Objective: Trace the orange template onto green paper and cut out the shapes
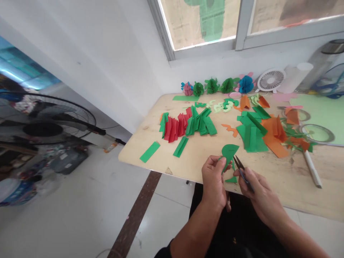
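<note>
My left hand (pixel 215 175) pinches a half-round piece of green paper (pixel 229 152) at its lower left, its curved edge upward. In my right hand (pixel 259 188) is a pair of scissors (pixel 240 165); the fingers wrap the dark handles. The blades point up and left, close beside the right edge of the paper, and whether they touch it I cannot tell. A small green scrap (pixel 231 179) lies on the table just below, between the two hands.
Folded red papers (pixel 174 127) and folded green papers (pixel 200 122) lie on the wooden table (pixel 134 150). Orange sheets (pixel 274 134), tape rolls (pixel 317 133) and a white cutter or pen (pixel 312 170) are at right. Paper flowers (pixel 212 86) and a small fan (pixel 271 79) stand along the wall.
</note>
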